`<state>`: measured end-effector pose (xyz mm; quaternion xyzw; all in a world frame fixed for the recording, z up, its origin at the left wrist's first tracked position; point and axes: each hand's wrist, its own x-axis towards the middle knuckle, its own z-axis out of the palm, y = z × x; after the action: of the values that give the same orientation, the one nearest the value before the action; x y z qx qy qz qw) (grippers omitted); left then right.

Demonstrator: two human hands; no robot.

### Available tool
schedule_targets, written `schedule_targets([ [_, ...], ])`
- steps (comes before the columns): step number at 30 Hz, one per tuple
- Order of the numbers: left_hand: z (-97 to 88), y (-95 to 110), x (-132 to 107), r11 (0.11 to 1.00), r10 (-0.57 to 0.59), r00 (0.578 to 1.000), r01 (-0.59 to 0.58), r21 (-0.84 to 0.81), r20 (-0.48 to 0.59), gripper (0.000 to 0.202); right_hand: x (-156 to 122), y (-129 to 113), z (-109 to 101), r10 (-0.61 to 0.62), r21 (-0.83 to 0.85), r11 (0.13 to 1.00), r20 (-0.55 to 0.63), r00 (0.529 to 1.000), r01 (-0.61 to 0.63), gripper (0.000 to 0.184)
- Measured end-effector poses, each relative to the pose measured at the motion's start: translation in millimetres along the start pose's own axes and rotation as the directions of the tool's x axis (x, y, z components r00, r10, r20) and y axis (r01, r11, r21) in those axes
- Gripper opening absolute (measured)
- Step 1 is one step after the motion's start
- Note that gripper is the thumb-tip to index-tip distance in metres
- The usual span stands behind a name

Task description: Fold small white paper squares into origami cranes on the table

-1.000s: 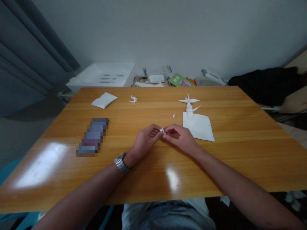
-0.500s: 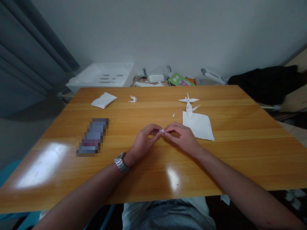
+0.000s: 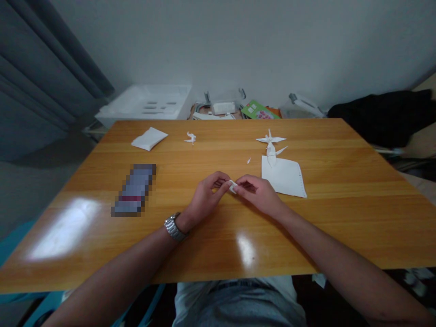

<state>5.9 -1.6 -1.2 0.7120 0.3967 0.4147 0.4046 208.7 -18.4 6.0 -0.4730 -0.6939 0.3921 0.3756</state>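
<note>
Both of my hands meet over the middle of the wooden table [image 3: 306, 227]. My left hand [image 3: 206, 197], with a metal watch on its wrist, and my right hand [image 3: 259, 193] each pinch one small folded piece of white paper [image 3: 232, 185] between their fingertips. Just right of my right hand lies a flat white paper sheet [image 3: 283, 177]. A white paper crane [image 3: 271, 145] stands at the sheet's far edge. A smaller paper crane [image 3: 190, 137] sits further left.
A folded white paper [image 3: 149, 138] lies at the far left of the table, and a blurred-out dark object [image 3: 134, 190] lies nearer left. A tiny paper scrap [image 3: 249, 160] rests beyond my hands. White trays, a green booklet and dark cloth lie behind the table.
The small paper piece has been turned slightly between my fingertips. Both hands stay in the same place; the view has shifted a little.
</note>
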Motion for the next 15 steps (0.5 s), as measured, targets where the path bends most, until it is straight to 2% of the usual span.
schedule_targets([
  [7,-0.2,-2,-1,0.999,-0.042,0.998,0.042,0.007,0.047,0.022,-1,-6,-9,-0.017,-0.173,0.985,0.053,0.998,0.025,0.023],
  [11,-6.6,2,-1,0.995,-0.065,0.988,0.055,0.077,0.138,0.022,-2,-9,-13,-0.062,-0.233,0.969,0.101,0.993,0.084,0.020],
  [15,-8.5,5,-1,0.996,-0.052,0.990,0.042,0.078,0.133,0.023,-2,-6,-10,-0.032,-0.175,0.984,0.063,0.998,0.042,0.022],
])
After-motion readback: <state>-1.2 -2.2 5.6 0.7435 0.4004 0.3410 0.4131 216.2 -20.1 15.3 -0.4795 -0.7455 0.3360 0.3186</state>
